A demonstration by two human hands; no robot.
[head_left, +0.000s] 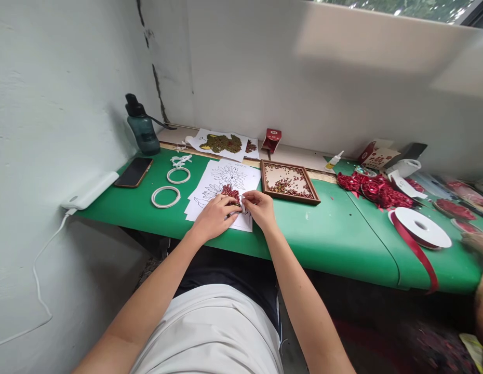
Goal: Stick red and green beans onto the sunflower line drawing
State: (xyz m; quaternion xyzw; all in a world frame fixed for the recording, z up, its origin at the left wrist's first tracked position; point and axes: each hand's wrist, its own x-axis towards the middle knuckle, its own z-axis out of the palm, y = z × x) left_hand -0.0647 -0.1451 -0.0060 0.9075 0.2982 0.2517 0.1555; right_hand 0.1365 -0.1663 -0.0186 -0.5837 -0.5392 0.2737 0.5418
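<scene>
On a smooth green tabletop [327, 228], overlapping white paper sheets [247, 182] printed with black flower outlines lie left of centre, near the front edge. On them sits a dark red, grainy beaded patch [229, 193], partly covered by the person's left hand [217, 215], its fingers bent and lowered over the lower part; whether they grip it I cannot tell. The right hand [260, 206] is just beside it, thumb and forefinger drawn together at the sheets' right side; anything between the tips is too small to tell. Just beyond that hand is a shallow brown rectangular tray [290, 198] with a raised rim, scattered with tiny round red and golden beads [284, 185]. Toward the left edge lie two smooth white rings [165, 206] and a flat black-screened phone [133, 172]; a dark translucent bottle [143, 134] stands at the back left corner. Near the front edge at right, glossy red ribbon [416, 254] trails from a round white spool [432, 231]
</scene>
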